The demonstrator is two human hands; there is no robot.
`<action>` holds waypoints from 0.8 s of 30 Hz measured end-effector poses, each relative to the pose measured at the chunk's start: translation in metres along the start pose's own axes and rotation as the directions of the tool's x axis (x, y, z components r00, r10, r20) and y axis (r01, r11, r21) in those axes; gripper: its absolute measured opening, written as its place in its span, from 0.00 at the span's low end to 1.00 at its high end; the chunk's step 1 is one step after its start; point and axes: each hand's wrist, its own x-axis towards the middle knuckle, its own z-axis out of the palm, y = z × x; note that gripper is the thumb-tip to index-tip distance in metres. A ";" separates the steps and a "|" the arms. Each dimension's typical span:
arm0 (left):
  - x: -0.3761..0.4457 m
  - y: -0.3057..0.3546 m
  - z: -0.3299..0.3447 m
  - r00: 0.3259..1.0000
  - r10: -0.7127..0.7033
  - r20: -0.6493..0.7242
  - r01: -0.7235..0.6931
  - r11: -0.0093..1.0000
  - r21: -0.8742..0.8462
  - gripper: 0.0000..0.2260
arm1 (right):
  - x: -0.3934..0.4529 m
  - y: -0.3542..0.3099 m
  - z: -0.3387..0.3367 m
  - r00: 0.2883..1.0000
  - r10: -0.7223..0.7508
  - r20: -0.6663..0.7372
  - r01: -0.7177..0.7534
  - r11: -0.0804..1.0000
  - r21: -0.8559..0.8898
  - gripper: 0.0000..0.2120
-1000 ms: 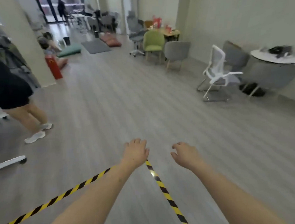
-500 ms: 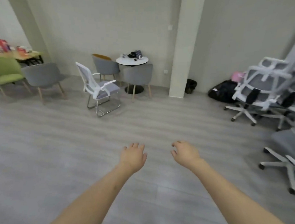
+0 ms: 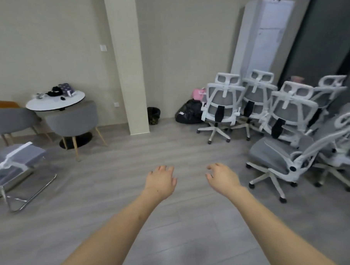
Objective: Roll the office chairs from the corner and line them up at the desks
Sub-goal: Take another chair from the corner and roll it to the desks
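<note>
Head view is showing your left hand (image 3: pixel 161 182) and right hand (image 3: pixel 222 178) stretched forward, both loose and gripping nothing. The chairs (image 3: pixel 269 116) are standing bunched in the corner to your right, well apart from your hands. You are approaching; aim for the nearest chair (image 3: pixel 279 159), take its backrest with both hands, and be steering it clear of neighbouring bases.

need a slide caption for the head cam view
Head view: both bare hands, left hand and right hand, held out empty toward white-framed office chairs clustered in the corner.
</note>
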 end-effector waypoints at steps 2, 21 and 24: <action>0.050 -0.006 -0.010 0.999 0.040 -0.008 -0.040 0.999 -0.003 0.22 | 0.035 0.008 -0.004 0.998 0.051 -0.025 -0.052 0.999 -0.011 0.19; 0.544 0.063 0.012 0.975 0.215 0.050 -0.219 0.972 0.091 0.20 | 0.458 0.173 0.002 0.985 0.171 0.015 -0.171 0.985 -0.038 0.19; 0.616 0.074 0.012 0.976 0.205 0.073 -0.212 0.972 0.101 0.20 | 0.529 0.201 -0.011 0.985 0.173 0.012 -0.172 0.984 -0.049 0.19</action>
